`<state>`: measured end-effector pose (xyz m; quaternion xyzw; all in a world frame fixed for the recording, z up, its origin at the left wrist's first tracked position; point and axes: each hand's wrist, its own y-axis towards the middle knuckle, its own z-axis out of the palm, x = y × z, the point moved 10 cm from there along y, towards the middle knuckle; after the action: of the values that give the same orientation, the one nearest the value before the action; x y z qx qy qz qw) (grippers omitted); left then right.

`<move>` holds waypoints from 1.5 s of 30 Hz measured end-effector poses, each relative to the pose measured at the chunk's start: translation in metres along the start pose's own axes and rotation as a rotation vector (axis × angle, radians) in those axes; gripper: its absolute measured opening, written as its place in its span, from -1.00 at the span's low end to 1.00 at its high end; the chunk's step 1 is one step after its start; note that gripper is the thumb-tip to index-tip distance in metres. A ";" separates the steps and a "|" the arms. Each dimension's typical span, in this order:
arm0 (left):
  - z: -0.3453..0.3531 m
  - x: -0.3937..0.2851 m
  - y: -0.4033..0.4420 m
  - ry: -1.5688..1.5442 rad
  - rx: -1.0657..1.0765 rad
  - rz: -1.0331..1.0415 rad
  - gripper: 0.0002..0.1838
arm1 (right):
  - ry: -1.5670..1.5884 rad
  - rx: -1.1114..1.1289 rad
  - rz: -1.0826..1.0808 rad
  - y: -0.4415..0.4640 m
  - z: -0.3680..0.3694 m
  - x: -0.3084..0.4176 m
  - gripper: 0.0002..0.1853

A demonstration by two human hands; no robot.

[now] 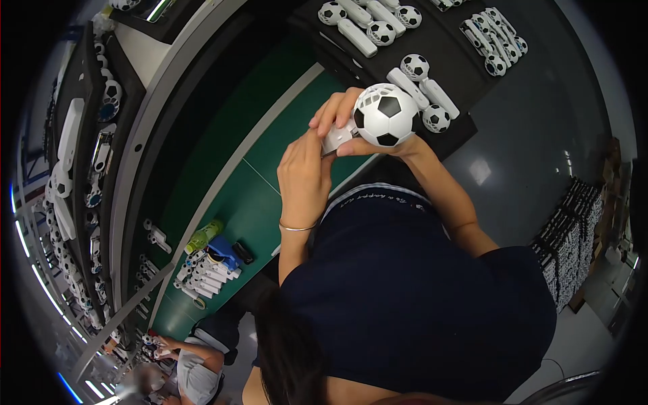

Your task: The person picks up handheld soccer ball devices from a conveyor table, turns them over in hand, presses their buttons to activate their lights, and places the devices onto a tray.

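A white device with a black-and-white soccer-ball head (387,115) is held up in front of my body. Slots show on the upper left of the ball, and a short white handle part (337,138) sticks out to its left. My right hand (345,121) wraps round the device near the ball, fingers above and thumb below. My left hand (302,169), with a bracelet at the wrist, has its fingers closed at the handle's left end. The fingers hide much of the handle.
More soccer-ball devices (435,117) lie on a dark tray (466,98) just beyond. On the green table (253,196) are a green bottle (204,236), a blue object (224,252) and several white handles (206,275). A co-worker (199,371) sits at lower left. Loaded racks (101,155) stand left.
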<state>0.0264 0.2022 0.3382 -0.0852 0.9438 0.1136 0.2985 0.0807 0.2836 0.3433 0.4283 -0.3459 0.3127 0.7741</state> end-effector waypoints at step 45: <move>0.132 0.235 -0.286 -0.157 -0.187 -0.896 -0.43 | -1.090 0.901 1.099 -0.108 -0.038 -0.237 -0.29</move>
<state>-0.0260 -0.0589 0.0497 -0.5024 0.7740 0.0643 0.3799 0.0415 0.2249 0.0898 0.5546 -0.6663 0.4985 0.0017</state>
